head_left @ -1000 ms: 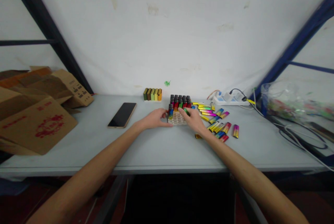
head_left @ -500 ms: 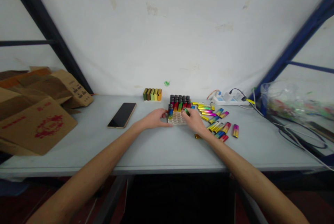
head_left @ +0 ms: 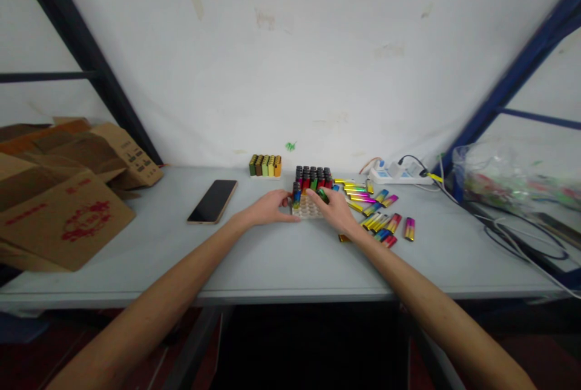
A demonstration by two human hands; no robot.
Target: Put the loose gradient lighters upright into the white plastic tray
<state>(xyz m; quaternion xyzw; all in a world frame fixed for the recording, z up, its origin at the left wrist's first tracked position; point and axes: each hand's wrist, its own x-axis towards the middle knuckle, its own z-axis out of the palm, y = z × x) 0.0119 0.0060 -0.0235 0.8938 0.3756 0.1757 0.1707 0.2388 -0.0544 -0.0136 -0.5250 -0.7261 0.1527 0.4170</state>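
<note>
A pale tray point(head_left: 305, 211) with round slots sits near the middle of the table, with several black-topped lighters point(head_left: 313, 177) upright in its back rows. One blue and yellow lighter point(head_left: 296, 196) stands at its left side. My left hand point(head_left: 271, 207) is at the tray's left edge, fingers and thumb closed around that edge. My right hand point(head_left: 334, 207) is over the tray's right part, fingers closed on a green lighter point(head_left: 322, 195). Loose shiny lighters point(head_left: 374, 220) lie in a heap to the right of my right hand.
A phone point(head_left: 213, 201) lies on the table point(head_left: 281, 263) at left. Behind it is a block of gold-topped lighters point(head_left: 265, 165). Cardboard boxes point(head_left: 68, 214) fill the far left. A power strip point(head_left: 399, 172), cables and a plastic bag point(head_left: 494, 172) are at right.
My right hand has shifted slightly left over the tray with the green lighter, which is now more tilted. My left hand has stayed at the tray's edge.
</note>
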